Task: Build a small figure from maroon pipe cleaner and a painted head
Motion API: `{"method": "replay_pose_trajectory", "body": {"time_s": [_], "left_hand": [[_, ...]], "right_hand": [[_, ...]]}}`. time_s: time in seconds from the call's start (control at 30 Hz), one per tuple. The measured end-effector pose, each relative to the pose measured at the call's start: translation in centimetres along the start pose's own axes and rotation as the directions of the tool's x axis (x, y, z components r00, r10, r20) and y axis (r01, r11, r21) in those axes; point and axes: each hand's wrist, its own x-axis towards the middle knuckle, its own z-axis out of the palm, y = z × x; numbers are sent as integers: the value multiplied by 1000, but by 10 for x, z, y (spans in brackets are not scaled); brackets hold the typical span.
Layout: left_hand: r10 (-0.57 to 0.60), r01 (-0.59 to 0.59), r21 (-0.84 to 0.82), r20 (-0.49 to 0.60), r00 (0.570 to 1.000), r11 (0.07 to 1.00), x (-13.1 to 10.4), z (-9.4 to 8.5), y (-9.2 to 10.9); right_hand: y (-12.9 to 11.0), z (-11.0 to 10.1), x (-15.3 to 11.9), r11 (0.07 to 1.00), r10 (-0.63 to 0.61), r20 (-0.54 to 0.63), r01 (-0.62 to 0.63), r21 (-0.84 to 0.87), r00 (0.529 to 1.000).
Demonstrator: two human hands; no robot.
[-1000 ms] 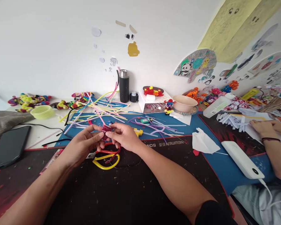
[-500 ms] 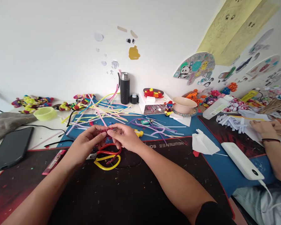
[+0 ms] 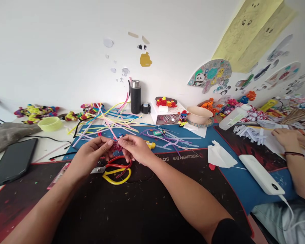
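Observation:
A small dark red, bumpy piece (image 3: 117, 145) is held between both hands above the black mat. My left hand (image 3: 95, 150) pinches its left side, the thumb toward its front. On the other side my right hand (image 3: 132, 148) grips it between thumb and fingers. Just below the hands lie scissors (image 3: 117, 176) with one red and one yellow handle, partly covered by the fingers. A dark red strand hangs over the handles. Pink, blue and yellow fuzzy stems (image 3: 109, 117) are spread behind the hands.
A black flask (image 3: 135, 97) stands by the wall, near a beige bowl (image 3: 199, 115). At left lie a phone (image 3: 14, 162) and a pale green bowl (image 3: 50, 124). On the right are a white power bank (image 3: 261, 174) and another person's hand (image 3: 286, 137).
My left thumb has shifted slightly left, away from the right thumb, and more of the dark red piece shows. The left hand now covers more of the red packet.

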Motion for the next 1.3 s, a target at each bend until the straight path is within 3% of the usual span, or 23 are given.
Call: {"method": "replay_pose_trajectory", "body": {"time_s": [0.17, 0.47, 0.73, 1.07, 1.3], "left_hand": [[-12, 10, -117, -14, 1000, 993, -1, 7, 5], [-79, 64, -396, -22, 997, 916, 3, 11, -10], [-85, 65, -474, -22, 996, 878, 6, 15, -15], [-30, 25, -432, -4, 1000, 901, 7, 13, -18], [44, -47, -189, -21, 999, 981, 1, 13, -5]], "right_hand": [[0, 0, 0, 998, 4, 23, -6, 65, 1000], [6, -1, 4, 983, -7, 72, -7, 185, 997], [8, -3, 6, 968, -48, 96, 23, 249, 994], [5, -7, 8, 969, 39, -9, -36, 243, 999], [0, -5, 6, 978, 57, -20, -52, 202, 998]]}}
